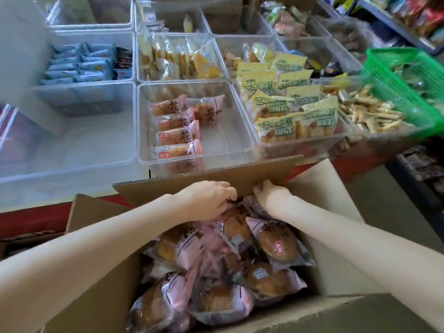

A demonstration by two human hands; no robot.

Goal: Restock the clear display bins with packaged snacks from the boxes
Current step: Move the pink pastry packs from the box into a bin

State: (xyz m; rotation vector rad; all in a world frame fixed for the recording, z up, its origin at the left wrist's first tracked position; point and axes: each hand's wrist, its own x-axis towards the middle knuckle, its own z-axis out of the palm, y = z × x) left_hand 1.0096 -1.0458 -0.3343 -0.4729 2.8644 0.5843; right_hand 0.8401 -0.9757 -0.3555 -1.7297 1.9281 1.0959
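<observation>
Large "花" character on pink bread packets [176, 137].

I see a grey floor [374, 188] at the right, a red counter edge [36, 219] below, and blue shelving [394, 25] behind.

Matt corrugated cardboard box [206, 175], glossy plastic bins [242, 131]

Open cardboard box [336, 212] heaped with pink-wrapped buns [276, 241]; six such packets in the clear bin [240, 131] behind.
</observation>
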